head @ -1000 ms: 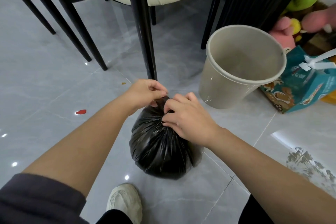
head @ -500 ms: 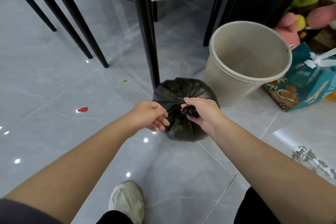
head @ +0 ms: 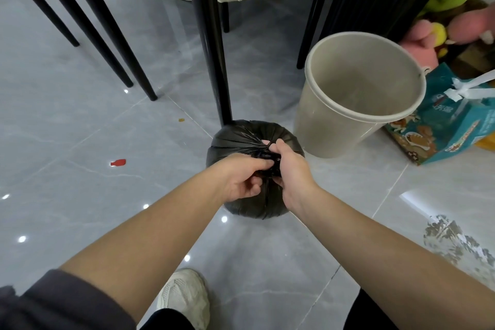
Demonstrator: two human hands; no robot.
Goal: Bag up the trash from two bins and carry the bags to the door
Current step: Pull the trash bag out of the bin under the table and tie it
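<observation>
A full black trash bag (head: 235,139) sits on the grey tiled floor in front of me, its top gathered into a twisted neck. My right hand (head: 292,169) grips that neck from the right. My left hand (head: 241,179) pinches the same bunched plastic from the left, fingers curled on it. Just right of the bag stands a beige bin (head: 359,94), tilted a little and with no liner inside.
A black chair leg (head: 211,48) stands right behind the bag, with more black legs (head: 88,21) to the left. A teal printed gift bag (head: 452,126) and plush toys (head: 439,32) lie right of the bin. A red scrap (head: 118,162) lies on the tiles. My white shoe (head: 184,300) is below.
My left hand, loose beside the bag half a second ago, has closed on the twisted neck next to my right hand. The bag has stayed in place by the chair leg.
</observation>
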